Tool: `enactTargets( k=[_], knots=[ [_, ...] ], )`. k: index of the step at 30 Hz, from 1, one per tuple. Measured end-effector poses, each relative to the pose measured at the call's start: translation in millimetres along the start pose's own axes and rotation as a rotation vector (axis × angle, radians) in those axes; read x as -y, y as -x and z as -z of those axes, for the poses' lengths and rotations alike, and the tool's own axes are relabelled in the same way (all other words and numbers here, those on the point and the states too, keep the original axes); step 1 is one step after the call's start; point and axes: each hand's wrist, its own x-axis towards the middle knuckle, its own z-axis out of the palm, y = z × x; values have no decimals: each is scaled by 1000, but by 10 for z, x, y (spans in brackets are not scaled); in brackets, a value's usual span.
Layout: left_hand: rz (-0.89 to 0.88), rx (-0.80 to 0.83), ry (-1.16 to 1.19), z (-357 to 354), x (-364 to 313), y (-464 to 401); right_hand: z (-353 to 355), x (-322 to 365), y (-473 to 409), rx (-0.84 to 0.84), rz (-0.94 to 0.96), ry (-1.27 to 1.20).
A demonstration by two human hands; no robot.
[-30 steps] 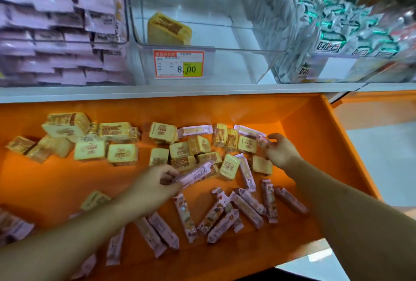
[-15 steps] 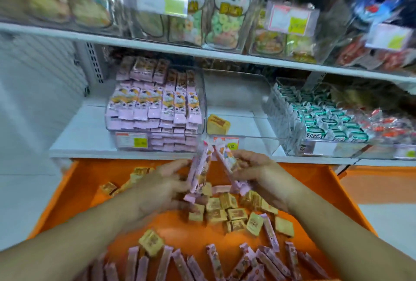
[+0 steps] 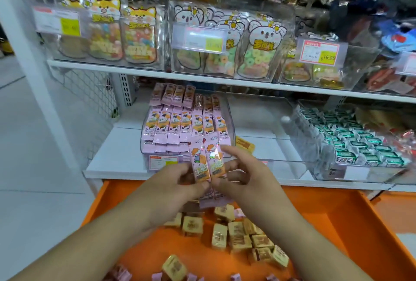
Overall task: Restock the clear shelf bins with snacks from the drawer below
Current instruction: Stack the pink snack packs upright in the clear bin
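Observation:
Two pink snack bars (image 3: 207,161) stand upright side by side, held between both hands above the orange drawer (image 3: 351,224). My left hand (image 3: 177,184) pinches their lower left edge. My right hand (image 3: 243,175) grips them from the right, fingers curled around the side. Just behind them stands the clear bin of pink bars (image 3: 186,123), stacked nearly full. In the drawer lie several yellow square snacks (image 3: 236,233) and more pink bars (image 3: 119,275) near the bottom edge.
The middle clear bin (image 3: 270,145) holds one yellow snack (image 3: 245,144). A bin of green-and-white packets (image 3: 351,143) stands to the right. The upper shelf (image 3: 135,71) carries bagged candy with price tags. White floor lies to the left.
Both hands picked pink bars out of the drawer, rose toward the shelf and brought them together upright in front of the pink bin. The view tilted up from the drawer to the shelves.

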Motion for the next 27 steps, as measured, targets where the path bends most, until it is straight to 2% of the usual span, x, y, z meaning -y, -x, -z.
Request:
enactTargets(
  k=[5,7,11,16,21,27],
  knots=[
    [-111,-324,-108,57,-47,-126,-94,-49,-238,-74,86,96],
    [-155,-379,-201,77,-55,-158,-123,-30,-309,-88,80,134],
    [-186,-345,-238,152,-86,-192,-97,4,-400,-104,12,213],
    [-189,-245,-259,234,-137,-150,-18,46,-414,-7,-17,143],
    [-282,-279,-408,246,-159,-164,-2,26,-428,-42,95,132],
    [-392,-321,-654,390,-305,-543,45,1,-785,-173,228,340]
  ],
)
